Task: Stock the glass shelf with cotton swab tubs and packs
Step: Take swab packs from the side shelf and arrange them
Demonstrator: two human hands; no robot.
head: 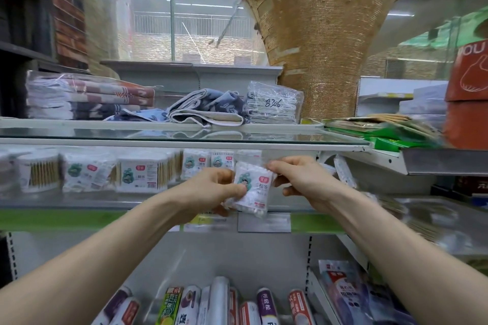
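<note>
From the head camera, both my hands are up in front of the middle shelf (66, 203), sharing one cotton swab pack (254, 188). My left hand (211, 188) is curled round the pack's left edge, thumb on its printed front. My right hand (298, 179) pinches its upper right corner between thumb and fingers. The pack hangs slightly tilted, just in front of the shelf's front edge and not resting on it.

Behind it, on that shelf, round swab tubs (39, 171) and more flat packs (88, 171) stand side by side in a row to the left, with two upright packs (194, 166) just beyond my left hand. Directly above runs a glass pane (184, 137) carrying a stack of wrapped towels (87, 97), a loose folded towel (206, 109) and a clear bag marked 8306 (274, 105). On the shelf below my arms, rolls (219, 301) stand in a row.
</note>
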